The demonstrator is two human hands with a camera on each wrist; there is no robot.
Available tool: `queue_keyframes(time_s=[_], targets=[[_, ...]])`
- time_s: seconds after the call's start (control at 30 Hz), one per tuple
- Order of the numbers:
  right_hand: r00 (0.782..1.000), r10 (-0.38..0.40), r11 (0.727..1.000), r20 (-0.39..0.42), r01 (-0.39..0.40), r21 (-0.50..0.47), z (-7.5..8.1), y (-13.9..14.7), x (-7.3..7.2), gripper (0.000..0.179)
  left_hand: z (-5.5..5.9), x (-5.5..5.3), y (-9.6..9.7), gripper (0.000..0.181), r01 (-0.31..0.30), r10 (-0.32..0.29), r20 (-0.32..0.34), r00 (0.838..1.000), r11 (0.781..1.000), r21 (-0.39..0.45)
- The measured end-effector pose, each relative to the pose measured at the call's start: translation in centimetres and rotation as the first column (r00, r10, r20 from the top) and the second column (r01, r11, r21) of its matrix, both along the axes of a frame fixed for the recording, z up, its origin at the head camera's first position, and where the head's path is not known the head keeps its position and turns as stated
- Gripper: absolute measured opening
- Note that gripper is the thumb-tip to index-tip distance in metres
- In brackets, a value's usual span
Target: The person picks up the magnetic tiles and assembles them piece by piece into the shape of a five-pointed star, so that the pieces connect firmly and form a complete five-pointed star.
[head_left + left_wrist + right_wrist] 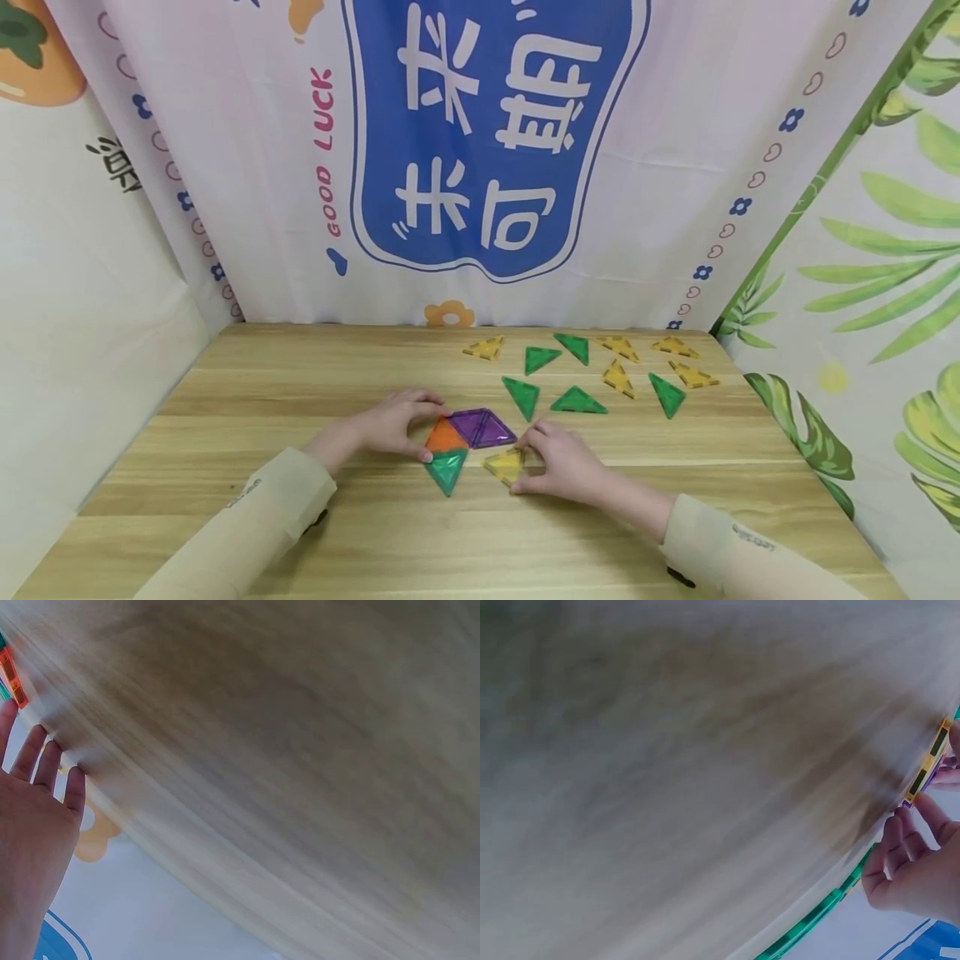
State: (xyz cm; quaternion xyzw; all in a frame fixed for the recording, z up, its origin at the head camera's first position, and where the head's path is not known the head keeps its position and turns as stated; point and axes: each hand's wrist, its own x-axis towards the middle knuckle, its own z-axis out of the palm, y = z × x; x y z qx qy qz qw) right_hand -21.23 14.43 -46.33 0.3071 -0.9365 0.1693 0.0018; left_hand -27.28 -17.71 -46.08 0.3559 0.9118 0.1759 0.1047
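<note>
Several translucent triangular magnetic tiles lie joined on the wooden table: an orange tile (447,437), a teal tile (447,472) below it, and two purple tiles (495,429) to its right. My left hand (393,423) touches the left side of this group, thumb by the orange-teal seam and index finger by the orange tile's top corner. In the left wrist view its fingers (27,754) look fairly straight. My right hand (558,462) pinches a yellow triangular tile (501,465) between thumb and index finger, just below the purple tiles and apart from the teal one.
Loose green tiles (579,401) and yellow tiles (618,379) lie scattered over the back right of the table (300,358). A printed curtain (262,208) hangs along the table's back edge, with more printed cloth on both sides.
</note>
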Motion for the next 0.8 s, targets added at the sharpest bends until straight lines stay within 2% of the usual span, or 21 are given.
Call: queue_keyframes(time_s=[0.27, 0.57, 0.8], targets=[[0.998, -0.020, 0.999, -0.059, 0.022, 0.041, -0.1, -1.1, -0.1, 0.063, 0.1, -0.1, 0.1, 0.076, -0.011, 0.011, 0.007, 1.000, 1.000, -0.012], [0.998, -0.041, 0.995, -0.038, 0.045, 0.088, -0.2, -1.6, 0.0, 0.064, 0.1, 0.3, 0.1, 0.075, -0.005, 0.004, 0.011, 1.000, 1.000, 0.004], [0.997, -0.059, 0.994, -0.042, 0.062, 0.085, 0.0, -1.7, 0.1, 0.063, 0.1, 0.2, 0.0, 0.076, 0.000, 0.000, 0.002, 1.000, 1.000, 0.004]])
